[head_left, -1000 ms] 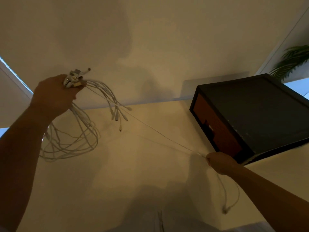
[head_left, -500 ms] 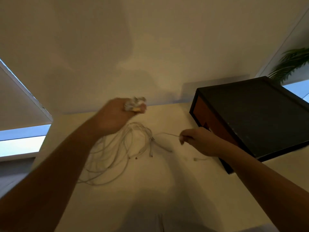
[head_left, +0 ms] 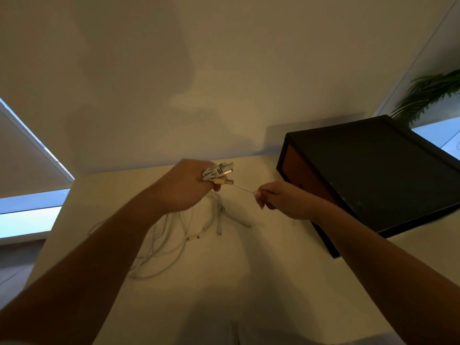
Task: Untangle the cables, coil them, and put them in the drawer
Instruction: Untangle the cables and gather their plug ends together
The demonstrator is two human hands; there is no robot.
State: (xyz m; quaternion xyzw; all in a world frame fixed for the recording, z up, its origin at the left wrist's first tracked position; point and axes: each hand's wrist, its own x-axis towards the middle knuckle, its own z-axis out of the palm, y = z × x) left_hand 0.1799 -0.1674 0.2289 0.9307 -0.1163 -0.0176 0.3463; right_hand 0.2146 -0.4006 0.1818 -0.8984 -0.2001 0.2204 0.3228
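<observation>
Left of the black drawer box [head_left: 373, 170], the left hand [head_left: 184, 188] grips the cables [head_left: 219, 171] by their plugs; the right hand [head_left: 283, 200] pinches one strand [head_left: 242, 189]. Loops lie on the table [head_left: 273, 270].

The cables [head_left: 174, 235] are white, the desk [head_left: 273, 265] cream, the drawer unit [head_left: 373, 165] black with a reddish-brown front, the plant [head_left: 428, 93] green.

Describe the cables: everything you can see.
The cables are thin, white, plastic-looking cords in a tangle. The left hand grips their metal-tipped plugs in a bunch above the table. The loose loops hang down and sprawl on it, with small connectors at the far ends. The right hand pinches one strand, taut from the bunch.
</observation>
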